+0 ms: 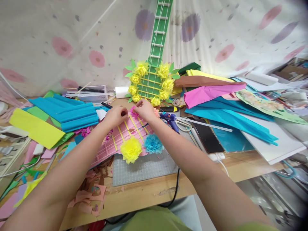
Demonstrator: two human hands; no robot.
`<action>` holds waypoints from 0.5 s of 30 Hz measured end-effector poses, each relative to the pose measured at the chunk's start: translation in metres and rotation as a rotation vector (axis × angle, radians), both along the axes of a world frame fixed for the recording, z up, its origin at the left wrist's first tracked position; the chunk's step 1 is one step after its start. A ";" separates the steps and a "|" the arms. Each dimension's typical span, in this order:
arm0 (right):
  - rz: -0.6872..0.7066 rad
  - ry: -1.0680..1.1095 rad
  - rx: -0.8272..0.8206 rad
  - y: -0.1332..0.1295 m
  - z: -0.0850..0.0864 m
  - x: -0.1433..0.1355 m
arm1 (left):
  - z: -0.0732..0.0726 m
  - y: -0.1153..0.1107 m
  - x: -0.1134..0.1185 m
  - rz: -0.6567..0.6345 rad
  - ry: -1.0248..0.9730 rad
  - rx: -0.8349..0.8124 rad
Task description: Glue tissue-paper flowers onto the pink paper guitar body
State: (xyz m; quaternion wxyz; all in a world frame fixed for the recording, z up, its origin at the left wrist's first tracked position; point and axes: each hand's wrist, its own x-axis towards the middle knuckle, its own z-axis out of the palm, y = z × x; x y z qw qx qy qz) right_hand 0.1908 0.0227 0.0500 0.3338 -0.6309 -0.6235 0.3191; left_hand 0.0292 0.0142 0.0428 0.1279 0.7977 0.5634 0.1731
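Observation:
A pink guitar-shaped piece (113, 141) with yellow strips and pale strings lies tilted over a grey cutting mat (144, 170). On its near edge sit a yellow paper flower (131, 149) and a blue one (153, 143). At its far side my right hand (145, 110) has its fingers pinched on a magenta paper flower (133, 112). My left hand (116, 115) is just left of that flower, above the pink piece, its fingers curled with thumb and fingertips near each other; nothing shows between them. A peach flower (156, 112) is partly hidden behind my right wrist.
A green guitar shape (150, 81) with yellow flowers stands against the curtain. Blue crepe paper (69, 110) lies left. Right are a glue gun (171, 120), scissors (184, 125), a phone (208, 136) and coloured paper (214, 93). Paper scraps (89, 197) litter the front left.

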 end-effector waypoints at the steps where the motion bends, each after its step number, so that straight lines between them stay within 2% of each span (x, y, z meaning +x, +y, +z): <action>1: 0.002 -0.022 -0.005 0.000 -0.001 -0.003 | 0.000 0.000 -0.004 0.021 -0.001 0.001; 6: 0.037 -0.122 -0.043 -0.004 0.000 -0.017 | -0.001 -0.003 -0.015 0.088 -0.007 -0.041; 15: 0.154 -0.403 -0.019 -0.006 0.008 -0.038 | -0.005 -0.005 -0.020 0.112 -0.104 -0.068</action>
